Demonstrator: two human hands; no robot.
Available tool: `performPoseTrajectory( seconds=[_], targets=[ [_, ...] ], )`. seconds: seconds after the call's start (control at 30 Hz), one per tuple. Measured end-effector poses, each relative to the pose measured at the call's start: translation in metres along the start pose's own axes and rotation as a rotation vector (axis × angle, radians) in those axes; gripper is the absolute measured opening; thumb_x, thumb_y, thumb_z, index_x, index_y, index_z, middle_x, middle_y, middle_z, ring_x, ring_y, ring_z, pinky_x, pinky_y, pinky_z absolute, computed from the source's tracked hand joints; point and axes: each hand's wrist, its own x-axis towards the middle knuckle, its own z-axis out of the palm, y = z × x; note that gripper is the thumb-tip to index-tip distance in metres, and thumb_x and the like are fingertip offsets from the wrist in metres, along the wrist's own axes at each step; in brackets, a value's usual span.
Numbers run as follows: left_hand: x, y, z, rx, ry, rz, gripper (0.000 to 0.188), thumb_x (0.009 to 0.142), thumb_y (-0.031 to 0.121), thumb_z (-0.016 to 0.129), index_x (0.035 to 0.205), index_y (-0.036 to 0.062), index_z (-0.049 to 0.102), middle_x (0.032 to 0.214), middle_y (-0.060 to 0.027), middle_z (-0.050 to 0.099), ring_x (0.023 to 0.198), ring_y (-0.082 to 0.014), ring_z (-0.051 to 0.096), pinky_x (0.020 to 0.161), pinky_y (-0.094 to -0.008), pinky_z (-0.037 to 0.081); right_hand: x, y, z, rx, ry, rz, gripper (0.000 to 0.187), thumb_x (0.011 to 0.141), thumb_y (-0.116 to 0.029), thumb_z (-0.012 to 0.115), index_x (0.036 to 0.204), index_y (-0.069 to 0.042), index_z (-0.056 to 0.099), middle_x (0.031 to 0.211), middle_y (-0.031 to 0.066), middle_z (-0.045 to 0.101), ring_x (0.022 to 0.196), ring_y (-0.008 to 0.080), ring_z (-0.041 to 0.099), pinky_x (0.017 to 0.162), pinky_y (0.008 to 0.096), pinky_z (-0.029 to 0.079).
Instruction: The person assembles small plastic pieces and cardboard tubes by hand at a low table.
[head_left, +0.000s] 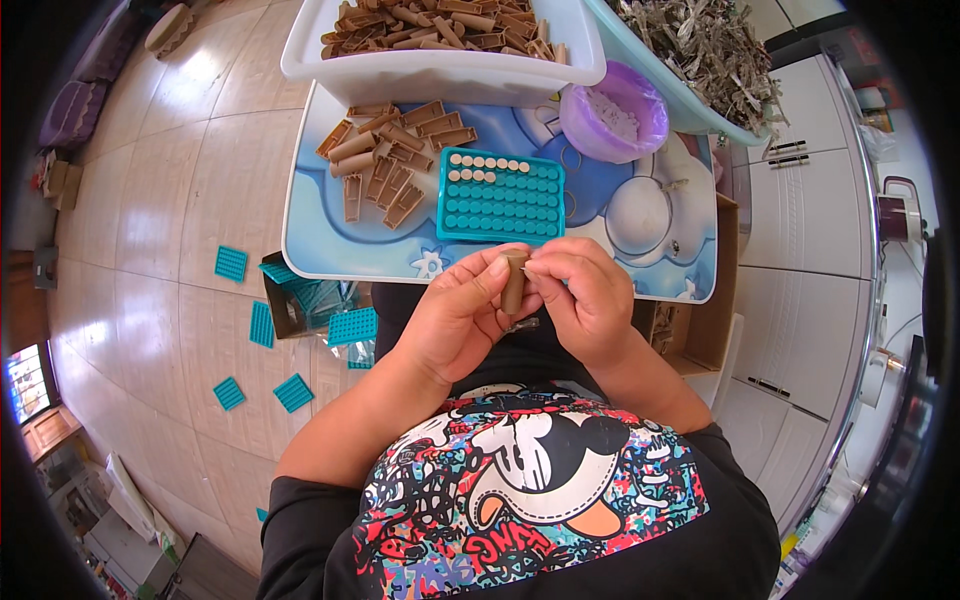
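Note:
My left hand (455, 312) is closed around a brown tube-shaped plastic piece (514, 285), held upright just off the table's near edge. The fingertips of my right hand (590, 300) are pinched together against the piece's upper right side. Whatever they grip, if anything, is too small to make out. Just beyond my hands lies a teal tray (447, 232) with rows of round spots. Small cream discs (480, 162) sit in part of its two far rows. Left of the tray, several loose brown pieces (353, 146) are heaped, some with their hollow side up.
At the table's far edge stands a white bin (450, 78) of brown pieces. Right of it are a lined purple bowl (622, 147) with small white bits and a pale blue tub (665, 75) of metallic strips. Teal trays (293, 392) lie on the floor, left, near a cardboard box (288, 312).

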Motion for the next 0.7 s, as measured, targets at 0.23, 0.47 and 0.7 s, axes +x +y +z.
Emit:
performPoseTrajectory(
  seconds=[0.23, 0.47, 0.7],
  targets=[
    [-0.001, 0.001, 0.010, 0.121, 0.128, 0.037, 0.027, 0.093, 0.018, 0.052, 0.113, 0.0005, 0.055, 0.102, -0.0086, 0.062, 0.095, -0.0176, 0.062, 0.088, -0.0331, 0.050, 0.002, 0.002, -0.003, -0.047, -0.020, -0.042, 0.013, 0.074, 0.000, 0.067, 0.084, -0.003, 0.059, 0.080, 0.0121, 0.061, 0.065, 0.0267, 0.061, 0.055, 0.0317, 0.049],
    [-0.001, 0.002, 0.012, 0.148, 0.104, 0.058, 0.028, 0.093, 0.019, 0.053, 0.112, -0.0013, 0.055, 0.094, -0.0064, 0.061, 0.089, -0.0158, 0.062, 0.089, -0.0344, 0.050, 0.001, 0.005, -0.002, -0.013, -0.047, -0.012, 0.012, 0.075, 0.001, 0.065, 0.083, -0.003, 0.058, 0.080, 0.0126, 0.061, 0.065, 0.0271, 0.061, 0.056, 0.0315, 0.049],
    [0.000, 0.004, 0.015, 0.182, 0.130, 0.030, 0.028, 0.093, 0.021, 0.054, 0.110, -0.0015, 0.056, 0.090, -0.0047, 0.060, 0.087, -0.0139, 0.061, 0.088, -0.0334, 0.050, 0.003, 0.007, -0.003, 0.014, -0.023, -0.015, 0.012, 0.075, 0.001, 0.065, 0.083, -0.003, 0.058, 0.078, 0.0121, 0.061, 0.065, 0.0270, 0.061, 0.056, 0.0315, 0.049]
  ],
)
